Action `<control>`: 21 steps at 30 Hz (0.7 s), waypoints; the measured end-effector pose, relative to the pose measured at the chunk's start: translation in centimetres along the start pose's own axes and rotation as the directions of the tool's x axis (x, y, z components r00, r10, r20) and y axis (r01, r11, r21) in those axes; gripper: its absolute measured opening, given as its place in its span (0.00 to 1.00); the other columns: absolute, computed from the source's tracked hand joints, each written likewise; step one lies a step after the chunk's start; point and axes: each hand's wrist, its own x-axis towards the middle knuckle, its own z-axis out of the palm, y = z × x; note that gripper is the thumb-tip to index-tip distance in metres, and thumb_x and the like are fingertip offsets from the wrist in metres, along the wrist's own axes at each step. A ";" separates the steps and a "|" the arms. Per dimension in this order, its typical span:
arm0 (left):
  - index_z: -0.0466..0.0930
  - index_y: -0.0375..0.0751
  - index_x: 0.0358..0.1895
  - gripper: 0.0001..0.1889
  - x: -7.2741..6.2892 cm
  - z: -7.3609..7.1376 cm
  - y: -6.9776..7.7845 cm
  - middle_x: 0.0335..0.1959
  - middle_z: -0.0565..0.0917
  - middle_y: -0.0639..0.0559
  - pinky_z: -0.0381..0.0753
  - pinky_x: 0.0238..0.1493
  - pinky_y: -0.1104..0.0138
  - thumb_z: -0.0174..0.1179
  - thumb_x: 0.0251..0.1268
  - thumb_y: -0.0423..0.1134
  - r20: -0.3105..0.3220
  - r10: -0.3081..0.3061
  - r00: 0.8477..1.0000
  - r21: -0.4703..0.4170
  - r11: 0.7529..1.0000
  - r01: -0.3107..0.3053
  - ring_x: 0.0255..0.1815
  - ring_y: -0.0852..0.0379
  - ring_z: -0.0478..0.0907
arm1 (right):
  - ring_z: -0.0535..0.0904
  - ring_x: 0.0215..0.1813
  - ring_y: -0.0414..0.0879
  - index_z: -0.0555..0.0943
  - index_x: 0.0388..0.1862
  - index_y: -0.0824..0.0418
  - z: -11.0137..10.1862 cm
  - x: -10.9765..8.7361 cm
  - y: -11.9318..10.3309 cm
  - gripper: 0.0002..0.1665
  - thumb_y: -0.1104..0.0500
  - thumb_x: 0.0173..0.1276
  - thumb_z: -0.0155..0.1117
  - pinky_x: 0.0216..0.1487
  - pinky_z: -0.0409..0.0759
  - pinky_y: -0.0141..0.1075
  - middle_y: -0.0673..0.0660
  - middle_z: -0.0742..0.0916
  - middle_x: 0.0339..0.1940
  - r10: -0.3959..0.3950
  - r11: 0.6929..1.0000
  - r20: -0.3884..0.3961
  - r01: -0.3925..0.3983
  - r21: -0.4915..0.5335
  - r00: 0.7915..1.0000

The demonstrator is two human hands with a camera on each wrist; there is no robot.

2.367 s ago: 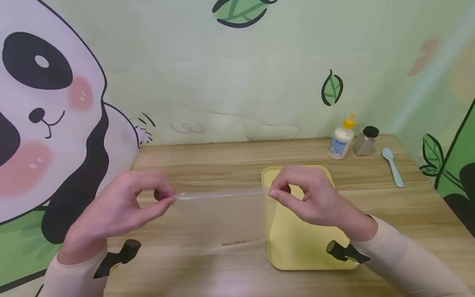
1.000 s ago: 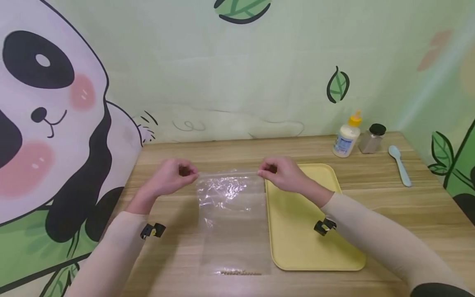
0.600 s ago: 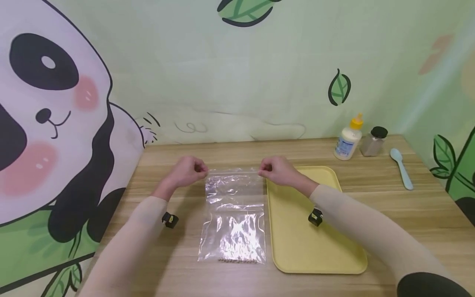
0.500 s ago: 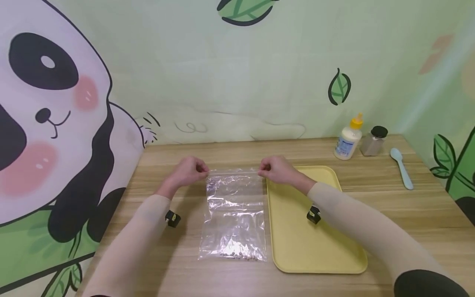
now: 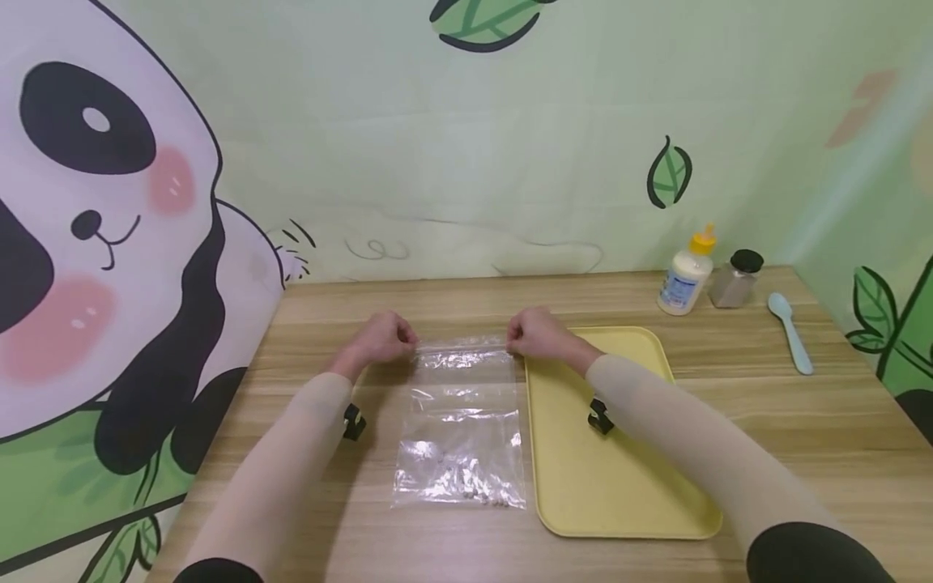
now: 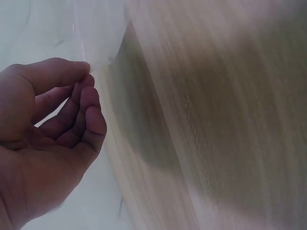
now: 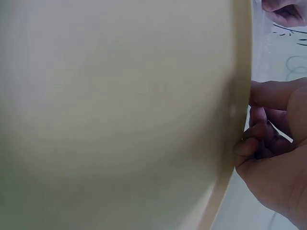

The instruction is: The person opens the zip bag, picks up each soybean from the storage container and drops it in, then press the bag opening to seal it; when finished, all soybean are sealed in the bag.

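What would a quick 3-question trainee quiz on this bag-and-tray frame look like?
1. True or false: both hands pinch the top corners of the clear bag.
2. Where do the small beads lie? A) on the yellow tray B) at the bag's near end C) beside the blue spoon
3. Fill in: the glue bottle stands next to a jar with a ____ lid.

Key: 1 true, the left hand and right hand each hold a corner. 2 B. 3 black, on the jar.
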 end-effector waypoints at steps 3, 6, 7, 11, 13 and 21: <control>0.85 0.36 0.41 0.08 0.3 0.3 -0.1 0.39 0.87 0.44 0.84 0.47 0.62 0.64 0.59 0.32 0.017 -0.013 1.000 0.031 0.999 0.012 0.41 0.51 0.82 | 0.77 0.29 0.43 0.83 0.23 0.55 0.0 0.2 -0.1 0.07 0.57 0.61 0.69 0.39 0.78 0.36 0.48 0.85 0.22 -0.005 0.998 0.000 0.005 -0.056 1.000; 0.86 0.38 0.39 0.07 0.6 0.5 -0.2 0.38 0.87 0.45 0.83 0.47 0.61 0.65 0.58 0.34 0.024 -0.012 1.000 0.071 0.997 0.010 0.40 0.52 0.81 | 0.76 0.28 0.43 0.82 0.21 0.55 -0.1 0.2 -0.5 0.09 0.57 0.59 0.69 0.39 0.78 0.37 0.48 0.83 0.20 -0.009 0.993 0.002 0.009 -0.115 1.000; 0.86 0.39 0.39 0.07 0.7 0.5 -0.3 0.37 0.87 0.46 0.82 0.47 0.61 0.66 0.58 0.34 0.024 -0.017 1.000 0.078 0.997 0.015 0.40 0.52 0.81 | 0.76 0.28 0.43 0.82 0.20 0.55 -0.2 0.2 -0.6 0.09 0.56 0.59 0.69 0.39 0.77 0.37 0.47 0.83 0.20 -0.013 0.991 0.002 0.013 -0.136 1.000; 0.86 0.40 0.38 0.06 0.9 0.7 -0.4 0.37 0.87 0.46 0.81 0.50 0.59 0.66 0.57 0.34 0.020 -0.026 0.999 0.107 0.994 0.023 0.42 0.51 0.81 | 0.75 0.26 0.43 0.81 0.19 0.56 -0.3 0.4 -1.0 0.10 0.56 0.58 0.69 0.35 0.76 0.35 0.48 0.82 0.18 -0.010 0.985 0.006 0.011 -0.172 1.000; 0.85 0.41 0.39 0.06 1.0 0.8 -0.4 0.38 0.86 0.46 0.81 0.51 0.58 0.66 0.57 0.34 0.017 -0.036 0.999 0.103 0.994 0.034 0.43 0.50 0.81 | 0.75 0.26 0.43 0.81 0.19 0.56 -0.2 0.4 -1.1 0.10 0.57 0.58 0.70 0.34 0.75 0.34 0.48 0.82 0.19 0.007 0.986 0.005 -0.006 -0.168 1.000; 0.85 0.39 0.41 0.08 1.2 1.0 -0.1 0.39 0.86 0.46 0.82 0.51 0.58 0.65 0.57 0.34 0.029 -0.028 0.999 0.136 0.990 0.024 0.43 0.50 0.81 | 0.78 0.29 0.44 0.83 0.26 0.59 -0.2 0.4 -0.9 0.06 0.58 0.58 0.70 0.34 0.78 0.33 0.52 0.85 0.25 0.042 0.990 0.022 -0.038 -0.136 0.999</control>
